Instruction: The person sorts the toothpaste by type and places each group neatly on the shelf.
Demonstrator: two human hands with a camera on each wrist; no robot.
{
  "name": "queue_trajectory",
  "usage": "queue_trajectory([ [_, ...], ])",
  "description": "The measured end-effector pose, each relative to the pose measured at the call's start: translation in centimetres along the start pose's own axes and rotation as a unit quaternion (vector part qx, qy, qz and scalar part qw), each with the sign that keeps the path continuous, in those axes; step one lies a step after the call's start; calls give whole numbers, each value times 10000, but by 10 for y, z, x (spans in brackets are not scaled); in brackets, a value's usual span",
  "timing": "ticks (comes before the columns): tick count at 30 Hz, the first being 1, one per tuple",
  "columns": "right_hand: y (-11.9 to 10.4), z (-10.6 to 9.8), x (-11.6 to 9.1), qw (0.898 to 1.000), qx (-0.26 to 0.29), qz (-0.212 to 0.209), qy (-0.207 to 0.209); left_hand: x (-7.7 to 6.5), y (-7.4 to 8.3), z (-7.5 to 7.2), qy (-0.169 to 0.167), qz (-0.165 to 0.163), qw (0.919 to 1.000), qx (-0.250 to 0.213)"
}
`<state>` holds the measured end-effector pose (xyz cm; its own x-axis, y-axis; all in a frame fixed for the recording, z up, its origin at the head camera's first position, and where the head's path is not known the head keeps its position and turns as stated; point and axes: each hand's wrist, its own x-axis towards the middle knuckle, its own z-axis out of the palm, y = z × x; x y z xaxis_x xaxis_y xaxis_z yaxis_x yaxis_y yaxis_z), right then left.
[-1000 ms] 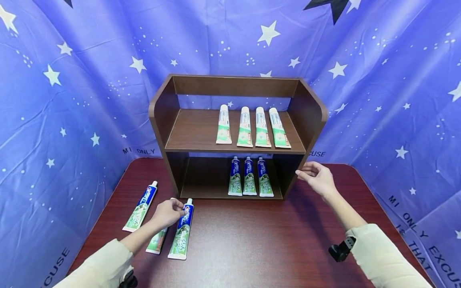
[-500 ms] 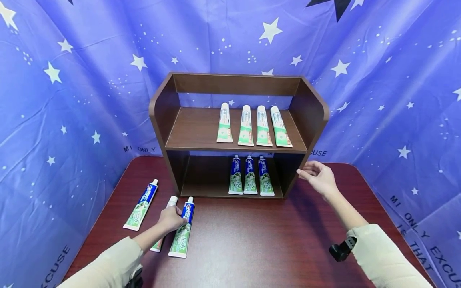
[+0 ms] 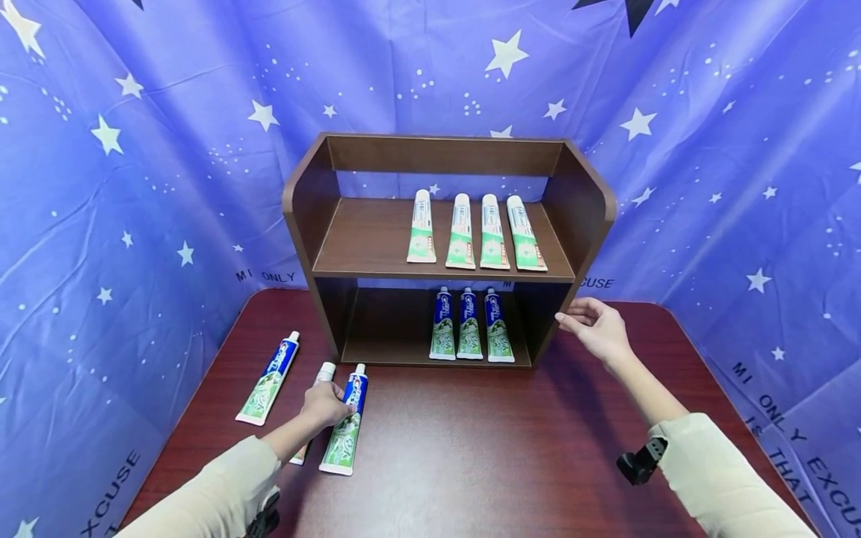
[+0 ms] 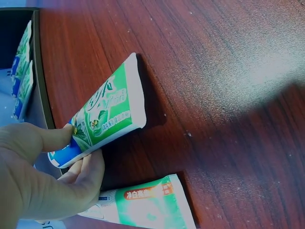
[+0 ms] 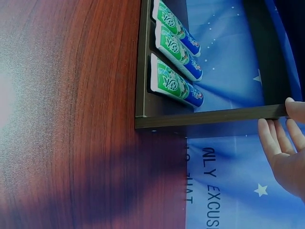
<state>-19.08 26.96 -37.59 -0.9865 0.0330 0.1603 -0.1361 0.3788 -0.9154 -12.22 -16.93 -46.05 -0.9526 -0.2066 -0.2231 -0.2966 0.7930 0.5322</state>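
Note:
My left hand [image 3: 326, 406] pinches a blue and green toothpaste tube [image 4: 107, 109] between thumb and fingers near its blue cap half. In the left wrist view the tube's flat white end points away from the hand. A white and green toothpaste tube [image 4: 152, 202] lies just beside it, partly hidden by the hand. On the right, my right hand [image 3: 596, 333] holds the side panel of a dark brown two-tier shelf [image 3: 430, 275]; the right wrist view shows the thumb [image 5: 296, 109] on one face and the fingers on the other.
Several white and green tubes [image 3: 460, 232] lie on the upper tier. Three blue and green tubes [image 3: 468, 323] lie on the lower tier, toward the right. Another blue and green tube [image 3: 270, 379] rests at the left on the reddish wooden table [image 3: 471, 448]. A starry blue curtain [image 3: 430, 67] hangs behind.
My left hand has moved down along the blue and green tube and now pinches it around the middle of its upper half. The right hand stays on the shelf's side panel.

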Motion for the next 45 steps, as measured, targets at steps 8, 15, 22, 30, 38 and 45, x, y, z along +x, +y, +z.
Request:
queue_trajectory([
  [8, -3, -3, 1, 9999, -40, -6, 119, 7, 8, -2, -31, 45, 9997, 217],
  [15, -6, -4, 5, 9995, -152, -174, 194, 11, 12, -8, -59, 81, 9999, 122],
  [22, -3, -1, 3, 9995, -221, -183, 158, 5, 6, -6, 32, 327, 9994, 129],
  [30, -3, 3, 3, 9984, -461, -248, 200, 4, 4, -7, -52, 162, 9997, 151],
  [38, 3, 5, 5, 9933, -1001, -407, 404, 6, 3, -5, -154, 102, 9996, 210],
  [45, 2, 6, 3, 9932, -1029, -371, 392, 4, 6, -3, -126, 125, 9993, 324],
])
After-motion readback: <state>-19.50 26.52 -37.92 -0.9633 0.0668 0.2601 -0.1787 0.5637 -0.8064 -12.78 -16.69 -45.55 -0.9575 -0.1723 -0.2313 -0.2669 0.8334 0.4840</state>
